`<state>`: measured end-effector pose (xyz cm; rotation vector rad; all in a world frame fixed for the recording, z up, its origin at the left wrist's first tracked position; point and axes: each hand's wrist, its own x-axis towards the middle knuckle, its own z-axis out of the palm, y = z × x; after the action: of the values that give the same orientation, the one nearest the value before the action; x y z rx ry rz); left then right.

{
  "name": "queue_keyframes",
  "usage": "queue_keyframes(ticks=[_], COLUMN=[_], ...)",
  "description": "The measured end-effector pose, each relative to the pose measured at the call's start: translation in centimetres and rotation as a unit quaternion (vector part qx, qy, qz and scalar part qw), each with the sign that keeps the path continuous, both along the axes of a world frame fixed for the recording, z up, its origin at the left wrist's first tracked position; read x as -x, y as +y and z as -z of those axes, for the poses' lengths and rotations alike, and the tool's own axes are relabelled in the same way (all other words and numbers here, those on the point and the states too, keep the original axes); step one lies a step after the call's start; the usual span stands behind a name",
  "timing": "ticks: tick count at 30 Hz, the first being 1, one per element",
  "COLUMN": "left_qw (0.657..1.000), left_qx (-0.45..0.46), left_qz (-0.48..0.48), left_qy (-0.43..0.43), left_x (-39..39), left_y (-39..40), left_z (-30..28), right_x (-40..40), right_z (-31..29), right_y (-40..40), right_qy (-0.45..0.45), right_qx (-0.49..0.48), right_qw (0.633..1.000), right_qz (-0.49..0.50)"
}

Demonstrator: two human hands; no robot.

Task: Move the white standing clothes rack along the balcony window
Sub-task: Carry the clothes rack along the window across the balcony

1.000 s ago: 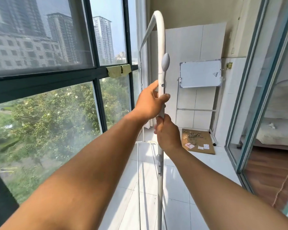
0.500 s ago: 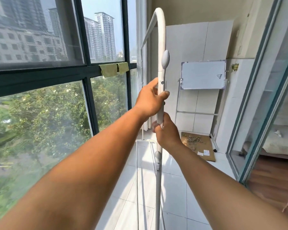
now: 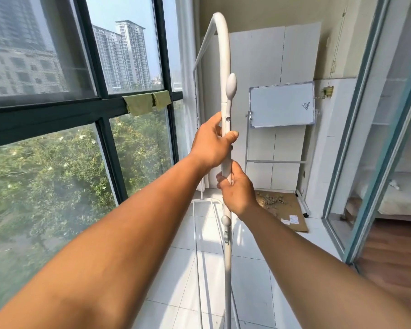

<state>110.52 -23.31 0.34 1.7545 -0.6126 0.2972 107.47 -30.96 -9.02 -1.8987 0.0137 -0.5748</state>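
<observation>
White tubing makes up the clothes rack [image 3: 225, 67]: a smooth upright post runs from the bottom edge of the head view up past both hands, then curves over at the top into a thinner rail that reaches back toward the far wall. An oval knob [image 3: 231, 84] sits on the right of the post just above the upper hand, a small screw head shows below it, and a second, rounder knob with a clip is fixed to the post below the lower hand. Thin white bars of the rack's lower frame lie close to the white tiled floor [image 3: 254, 276]. The rack stands upright on the balcony, just beside the dark-framed window [image 3: 105, 108] on the left.

Both hands are clenched on the post. The left hand [image 3: 211, 143] is higher, its grip wrapped round the tube from the left with the thumb lying across the front. The right hand [image 3: 239, 191] grasps the post directly below, fingers curled round it from the right; the two hands are near each other but apart.

A green cloth [image 3: 146, 103] hangs over the window's horizontal bar. At the far end a whiteboard [image 3: 281, 105] on a stand leans before white panels, with a cardboard sheet [image 3: 282, 205] on the floor beneath it. A glass sliding door [image 3: 365, 138] lines the right side.
</observation>
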Motion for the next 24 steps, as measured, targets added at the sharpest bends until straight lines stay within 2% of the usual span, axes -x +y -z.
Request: queue_keyframes(ticks=[13,24], left_qw=[0.999,0.997], left_qx=[-0.009,-0.034], left_qz=[-0.035,-0.063], left_qy=[-0.008,-0.014], left_x=[-10.0,-16.7], left_y=[-4.2,-7.8], left_z=[-1.2,0.1], right_x=[-11.3,-18.8], right_z=[-0.5,1.1], right_y=[-4.3,-8.4], right_qy=[-0.029,-0.019], right_qx=[-0.015,-0.028], right_qw=[0.999,0.997], right_qz=[-0.033,-0.074])
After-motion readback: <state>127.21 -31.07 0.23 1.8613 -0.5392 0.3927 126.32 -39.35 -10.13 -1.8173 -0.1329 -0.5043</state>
